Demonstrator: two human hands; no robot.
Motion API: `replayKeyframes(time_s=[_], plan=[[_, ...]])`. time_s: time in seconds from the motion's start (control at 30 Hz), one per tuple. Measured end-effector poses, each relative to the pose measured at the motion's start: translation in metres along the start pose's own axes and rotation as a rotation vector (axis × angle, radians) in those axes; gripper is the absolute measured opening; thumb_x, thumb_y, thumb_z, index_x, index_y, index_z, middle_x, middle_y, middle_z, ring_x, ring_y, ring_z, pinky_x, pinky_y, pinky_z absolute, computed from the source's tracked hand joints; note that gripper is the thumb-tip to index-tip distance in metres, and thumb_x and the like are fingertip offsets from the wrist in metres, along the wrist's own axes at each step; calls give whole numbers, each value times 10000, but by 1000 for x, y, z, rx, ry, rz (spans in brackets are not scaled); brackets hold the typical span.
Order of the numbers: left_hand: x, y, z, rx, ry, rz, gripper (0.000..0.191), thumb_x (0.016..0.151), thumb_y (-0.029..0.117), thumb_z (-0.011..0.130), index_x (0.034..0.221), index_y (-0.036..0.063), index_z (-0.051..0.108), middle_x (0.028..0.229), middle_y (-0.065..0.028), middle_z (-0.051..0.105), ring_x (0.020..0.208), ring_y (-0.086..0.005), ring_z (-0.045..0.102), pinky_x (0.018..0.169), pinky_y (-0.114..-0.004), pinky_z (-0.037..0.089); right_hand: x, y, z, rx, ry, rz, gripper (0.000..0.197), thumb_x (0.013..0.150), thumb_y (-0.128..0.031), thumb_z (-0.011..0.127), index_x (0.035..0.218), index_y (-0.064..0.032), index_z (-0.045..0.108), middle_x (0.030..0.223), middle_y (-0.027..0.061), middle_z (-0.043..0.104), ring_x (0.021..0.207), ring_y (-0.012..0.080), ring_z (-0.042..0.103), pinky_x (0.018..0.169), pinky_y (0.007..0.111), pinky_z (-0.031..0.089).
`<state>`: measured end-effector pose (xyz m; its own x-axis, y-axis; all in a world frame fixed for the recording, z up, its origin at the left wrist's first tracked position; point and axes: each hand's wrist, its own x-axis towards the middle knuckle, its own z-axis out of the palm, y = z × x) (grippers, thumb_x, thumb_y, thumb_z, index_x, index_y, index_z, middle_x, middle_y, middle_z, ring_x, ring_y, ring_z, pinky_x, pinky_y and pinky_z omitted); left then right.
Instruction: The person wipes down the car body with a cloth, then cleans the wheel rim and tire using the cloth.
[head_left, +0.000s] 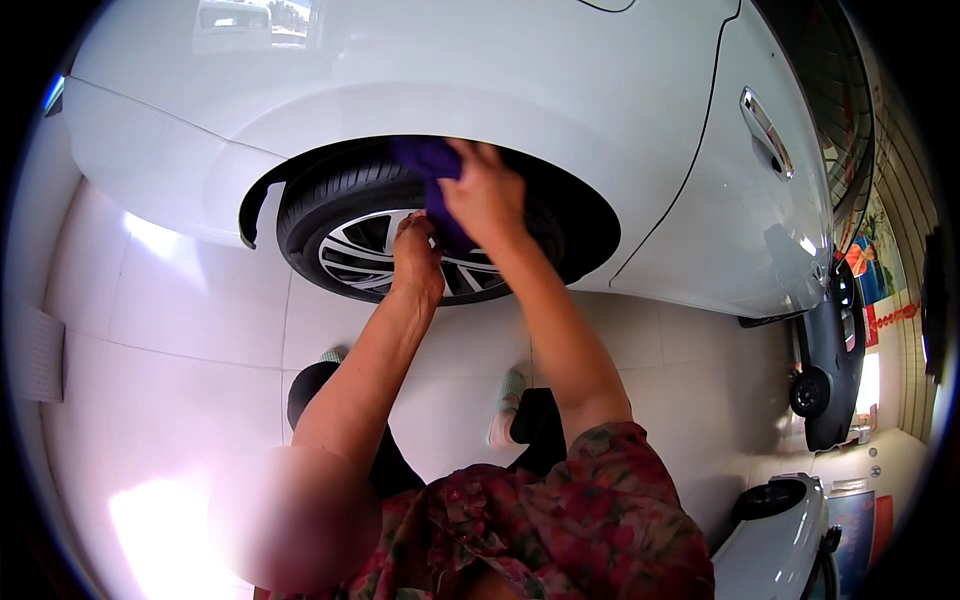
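A purple cloth (444, 214) hangs in front of the car wheel, its upper part bunched near the top of the tyre (341, 184). My right hand (487, 191) grips the upper part of the cloth, slightly blurred, just under the arch edge. Lower and to the left, my left hand (417, 259) has its bent fingers at the cloth's left edge, in front of the alloy rim (360, 259). The cloth and both hands hide the middle of the wheel. Above the tyre curves the white fender (450, 90).
At the right is the white car's door with a chrome handle (766, 135). A dark car (829, 375) and another light car (780, 540) stand farther right. Pale floor tiles (187, 300) lie below, with my slippered feet (506, 405). A perforated panel (41, 356) is at left.
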<state>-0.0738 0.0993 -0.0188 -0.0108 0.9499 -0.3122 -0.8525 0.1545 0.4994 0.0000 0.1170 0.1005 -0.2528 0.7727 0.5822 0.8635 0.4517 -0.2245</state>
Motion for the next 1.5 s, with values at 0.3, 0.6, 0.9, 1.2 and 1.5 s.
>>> replayKeyframes(time_s=[0.3,0.6,0.9,1.2,1.5], plan=[[-30,19,17,101,92,-65,329,797,100,460,1120,61,515,1174,-87,411,1051,-251,390,979,-436,337,-78,158,-28,8,251,456,386,815,-290,605,1125,-68,543,1036,188,604,978,380,556,820,424,454],[-27,13,16,94,131,-72,315,779,102,467,1085,80,537,1127,-87,406,1020,-231,395,999,-442,307,-95,178,-22,92,217,492,379,815,-262,606,1126,-54,541,1084,197,583,1014,384,541,849,412,443],[-20,8,13,140,77,-116,216,866,176,456,980,78,610,932,-25,433,880,-147,442,979,-435,330,-108,213,1,477,442,607,380,830,-313,634,1044,-1,599,1019,159,635,952,289,601,854,346,442],[-13,4,-9,1164,-256,293,404,794,-31,586,1175,14,462,1062,-61,568,941,-184,561,896,-285,432,-113,211,6,390,463,514,268,858,-203,581,1051,-16,593,1026,145,642,965,291,602,851,331,436],[-8,-9,3,1159,-302,282,448,791,46,631,1209,22,471,778,-37,576,645,-123,533,663,-249,464,-182,311,36,468,497,770,259,825,-180,613,1045,-45,602,1007,121,650,971,251,597,830,320,442]])
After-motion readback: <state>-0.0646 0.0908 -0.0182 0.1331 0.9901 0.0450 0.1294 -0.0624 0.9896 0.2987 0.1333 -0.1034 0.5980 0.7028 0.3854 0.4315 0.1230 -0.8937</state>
